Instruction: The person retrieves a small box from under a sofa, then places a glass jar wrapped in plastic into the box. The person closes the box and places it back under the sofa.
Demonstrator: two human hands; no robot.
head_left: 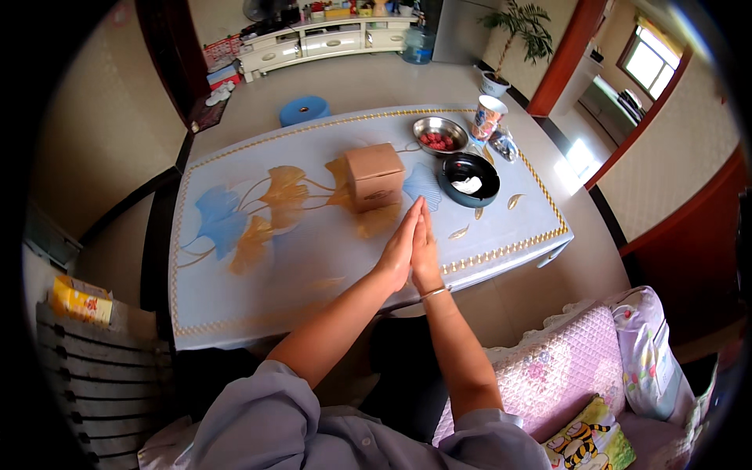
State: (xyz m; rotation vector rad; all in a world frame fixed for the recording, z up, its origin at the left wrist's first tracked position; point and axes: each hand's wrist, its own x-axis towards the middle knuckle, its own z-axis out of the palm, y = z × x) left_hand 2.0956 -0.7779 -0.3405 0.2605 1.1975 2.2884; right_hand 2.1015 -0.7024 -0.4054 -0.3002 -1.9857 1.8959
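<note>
My left hand (397,252) and my right hand (425,254) are pressed palm to palm over the near edge of the table, their fingers stretched out and pointing away from me. Nothing shows between them. A bangle (435,292) circles my right wrist. Just beyond my fingertips a closed brown cardboard box (374,176) stands on the table. To the right of it sits a round black ashtray (468,200) with a crumpled white tissue (468,186) inside.
A patterned tablecloth (258,294) covers the table. Behind the ashtray are a metal bowl (423,125) of red fruit, a paper cup (487,117) and a small plastic bag (504,146). A blue stool (304,111) stands beyond; a quilted sofa (560,345) is at right.
</note>
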